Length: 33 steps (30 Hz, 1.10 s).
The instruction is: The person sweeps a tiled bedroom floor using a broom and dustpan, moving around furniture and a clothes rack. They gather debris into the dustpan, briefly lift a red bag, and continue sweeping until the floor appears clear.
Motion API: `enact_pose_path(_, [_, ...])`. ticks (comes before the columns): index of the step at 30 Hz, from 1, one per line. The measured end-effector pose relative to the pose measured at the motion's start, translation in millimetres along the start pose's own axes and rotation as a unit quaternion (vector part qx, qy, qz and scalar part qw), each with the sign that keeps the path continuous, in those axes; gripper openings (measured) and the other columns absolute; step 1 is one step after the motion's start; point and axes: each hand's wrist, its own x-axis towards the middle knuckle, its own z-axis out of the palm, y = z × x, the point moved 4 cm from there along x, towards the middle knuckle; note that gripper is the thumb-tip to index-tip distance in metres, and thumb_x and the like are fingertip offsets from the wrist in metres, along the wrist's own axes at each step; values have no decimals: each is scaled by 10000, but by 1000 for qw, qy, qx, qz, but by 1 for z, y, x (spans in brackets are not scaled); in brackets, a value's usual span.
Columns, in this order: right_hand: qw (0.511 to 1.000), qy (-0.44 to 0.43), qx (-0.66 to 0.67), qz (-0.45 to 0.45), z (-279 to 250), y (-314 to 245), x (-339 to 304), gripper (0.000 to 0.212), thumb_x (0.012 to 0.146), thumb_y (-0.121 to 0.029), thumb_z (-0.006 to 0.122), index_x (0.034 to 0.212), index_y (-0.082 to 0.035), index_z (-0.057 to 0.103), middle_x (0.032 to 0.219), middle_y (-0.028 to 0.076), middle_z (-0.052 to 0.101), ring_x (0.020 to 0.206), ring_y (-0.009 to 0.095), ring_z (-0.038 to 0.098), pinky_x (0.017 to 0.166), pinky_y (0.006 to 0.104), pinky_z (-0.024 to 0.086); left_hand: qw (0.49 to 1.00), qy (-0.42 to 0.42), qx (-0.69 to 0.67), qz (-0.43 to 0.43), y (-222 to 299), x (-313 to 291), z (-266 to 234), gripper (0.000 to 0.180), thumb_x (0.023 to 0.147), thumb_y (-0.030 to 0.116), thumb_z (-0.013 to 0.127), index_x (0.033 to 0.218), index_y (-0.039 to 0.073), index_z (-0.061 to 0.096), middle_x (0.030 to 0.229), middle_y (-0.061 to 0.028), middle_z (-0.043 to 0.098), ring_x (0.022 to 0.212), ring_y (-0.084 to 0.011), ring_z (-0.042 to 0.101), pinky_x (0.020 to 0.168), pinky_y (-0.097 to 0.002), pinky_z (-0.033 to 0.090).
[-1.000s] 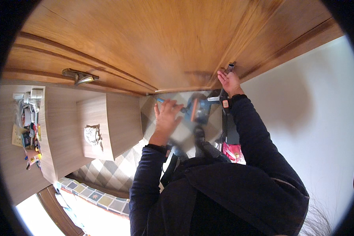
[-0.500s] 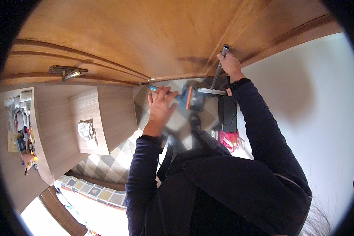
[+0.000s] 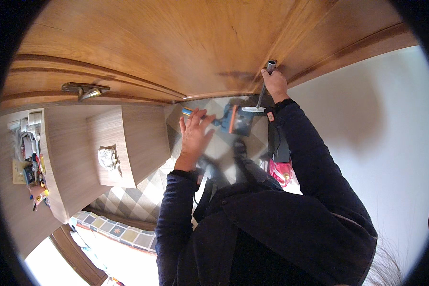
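Note:
My right hand is closed round the grey metal pole of a broom, just under its open top end. The broom's narrow white head stands low by the wooden door, over a dustpan. That dustpan is blue-grey with an orange toothed strip. Its handle, tipped in blue and yellow, runs under my left hand. The fingers of that hand bend over the handle, partly hiding it, and the thumb points toward the pan. Whatever lies in the pan is too blurred to make out.
A brown wooden door with a metal handle rises ahead. On the left, a pale wood shelf unit holds a crumpled white bundle and small items. To the right are a white wall, a dark box and a pink bag.
My right hand and the broom pole have shifted slightly down and to the left. My left hand stays on the dustpan handle, and the whole view has shifted a little.

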Motion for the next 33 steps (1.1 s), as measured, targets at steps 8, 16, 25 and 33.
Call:
enact_pose_path(8, [998,-44,43,25,-1,-3,0,518,749,-528,634,968,-60,655,955,180,667,975,342,615,819,412,472,1000,20,-2,-9,-1,-2,-3,472,726,162,689,1180,248,589,1358,-38,413,1348,-249,286,1095,-567,133])
enact_pose_path(16, [999,-45,-3,-11,2,-12,-6,512,766,-516,582,1050,-93,632,1008,194,650,977,358,612,829,442,479,1000,23,-4,-14,-1,-8,-6,466,728,164,686,1178,247,591,1365,-42,406,1350,-252,285,1091,-568,146])
enact_pose_path(25, [997,-22,-51,-54,-15,-16,-6,519,815,-497,527,889,0,660,934,229,646,931,389,605,817,464,465,999,4,-34,-18,-12,-12,-7,480,736,165,682,1197,247,580,1364,-48,412,1349,-245,288,1087,-565,156])
enact_pose_path(33, [999,-4,-45,-1,-33,18,3,572,786,-524,541,842,29,677,914,266,636,925,407,604,816,461,462,999,2,-31,-19,-13,-9,-7,487,736,148,681,1201,252,578,1384,-32,405,1355,-236,287,1094,-552,150])
